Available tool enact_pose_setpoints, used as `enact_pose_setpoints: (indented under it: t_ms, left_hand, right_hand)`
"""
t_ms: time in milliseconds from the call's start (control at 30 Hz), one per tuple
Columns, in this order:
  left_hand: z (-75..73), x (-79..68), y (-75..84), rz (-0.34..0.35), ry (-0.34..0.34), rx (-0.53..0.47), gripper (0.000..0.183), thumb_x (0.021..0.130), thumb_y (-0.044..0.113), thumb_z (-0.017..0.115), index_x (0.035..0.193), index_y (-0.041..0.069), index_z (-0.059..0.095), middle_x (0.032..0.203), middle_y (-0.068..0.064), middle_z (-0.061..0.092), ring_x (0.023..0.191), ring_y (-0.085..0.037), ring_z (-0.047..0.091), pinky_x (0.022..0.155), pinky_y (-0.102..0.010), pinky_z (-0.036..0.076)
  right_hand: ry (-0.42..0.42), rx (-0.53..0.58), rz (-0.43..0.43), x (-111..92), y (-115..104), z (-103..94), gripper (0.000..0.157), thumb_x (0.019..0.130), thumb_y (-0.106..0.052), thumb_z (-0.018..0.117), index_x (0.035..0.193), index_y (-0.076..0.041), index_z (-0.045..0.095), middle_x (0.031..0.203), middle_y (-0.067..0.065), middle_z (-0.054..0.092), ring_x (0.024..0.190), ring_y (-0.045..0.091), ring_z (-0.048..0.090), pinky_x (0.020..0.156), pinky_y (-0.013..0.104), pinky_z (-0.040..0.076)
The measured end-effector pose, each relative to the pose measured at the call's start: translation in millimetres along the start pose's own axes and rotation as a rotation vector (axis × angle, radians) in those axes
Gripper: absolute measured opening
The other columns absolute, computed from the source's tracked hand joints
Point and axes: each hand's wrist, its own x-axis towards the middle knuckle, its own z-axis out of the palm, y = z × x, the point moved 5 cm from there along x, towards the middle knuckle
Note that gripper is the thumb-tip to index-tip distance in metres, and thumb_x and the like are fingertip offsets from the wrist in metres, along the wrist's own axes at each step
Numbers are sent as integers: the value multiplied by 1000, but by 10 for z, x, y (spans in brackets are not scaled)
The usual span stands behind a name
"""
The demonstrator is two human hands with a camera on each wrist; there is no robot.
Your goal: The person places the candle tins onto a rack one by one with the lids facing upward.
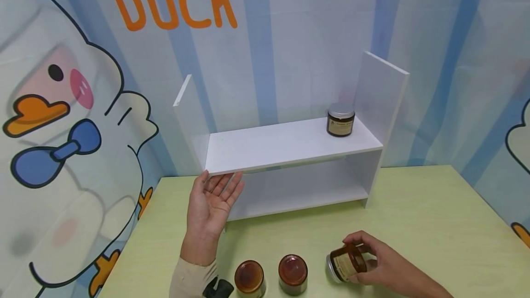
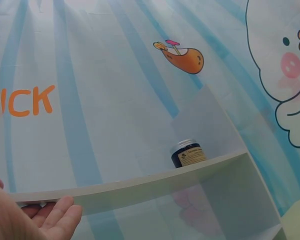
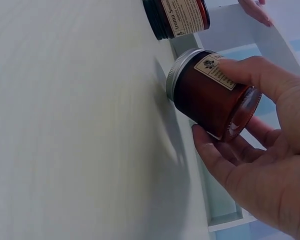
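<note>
My right hand [image 1: 383, 261] grips an amber glass candle jar [image 1: 345, 263] with a paper label and silver lid, thumb on one side and fingers on the other. The jar tilts, its lid low near the table and its glass base raised, as the right wrist view also shows. At the left end of a white two-tier shelf [image 1: 269, 146], my left hand [image 1: 213, 206] is palm up, its extended fingers under the upper board's front edge. A similar jar [image 1: 341, 119] stands lid up on the upper board's right side.
Two more amber jars, one [image 1: 250, 277] at left and one [image 1: 293, 274] beside it, stand base up on the pale green table [image 1: 434, 215] near its front. A cloth backdrop [image 1: 306, 36] with blue stripes and duck drawings hangs behind the shelf.
</note>
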Motion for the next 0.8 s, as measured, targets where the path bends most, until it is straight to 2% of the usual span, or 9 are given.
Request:
enact_pose_setpoints:
  t_ms: [100, 300, 467, 533, 667, 800]
  left_hand:
    - [0, 0, 0, 0, -1, -4, 49, 110, 37, 41, 147, 5, 37, 127, -11, 58, 117, -28, 67, 106, -42, 52]
    - [2, 0, 0, 1, -1, -8, 49, 110, 37, 41, 146, 5, 38, 126, -11, 58, 117, -29, 67, 106, -42, 52]
    - [-4, 4, -1, 0, -2, -10, 50, 110, 37, 41, 147, 5, 37, 127, -11, 58, 117, -29, 67, 106, -42, 52]
    - [-4, 3, -1, -1, -2, -12, 50, 110, 37, 42, 148, 5, 37, 127, -11, 58, 118, -29, 67, 106, -42, 52]
    - [-3, -2, -1, -1, -3, -15, 50, 110, 37, 42, 148, 5, 36, 126, -11, 58, 118, -29, 67, 106, -42, 52]
    - [-2, -6, 0, -1, -3, -11, 51, 110, 37, 42, 148, 5, 36, 126, -11, 58, 118, -29, 66, 106, -42, 52]
  right_hand:
    - [-19, -1, 7, 2, -8, -11, 61, 91, -16, 78, 140, -3, 45, 131, 17, 57, 118, 33, 56, 85, 28, 57]
    - [-44, -60, -13, 16, -26, -35, 63, 90, -18, 79, 142, -6, 45, 137, 16, 54, 119, 19, 58, 87, 26, 56]
    - [-62, -95, -16, 26, -45, -45, 70, 88, -20, 82, 145, -8, 44, 140, 16, 52, 121, 23, 54, 85, 27, 56]
    - [-69, -113, -26, 27, -50, -50, 71, 87, -21, 82, 145, -9, 44, 140, 15, 52, 121, 20, 54, 86, 25, 55]
    - [-57, -190, -70, 33, -56, -63, 72, 86, -26, 84, 144, -10, 45, 139, 12, 54, 119, 11, 56, 88, 21, 53]
    - [-40, -255, -95, 44, -63, -76, 74, 84, -30, 85, 144, -12, 47, 137, 9, 55, 119, 12, 56, 89, 21, 52]
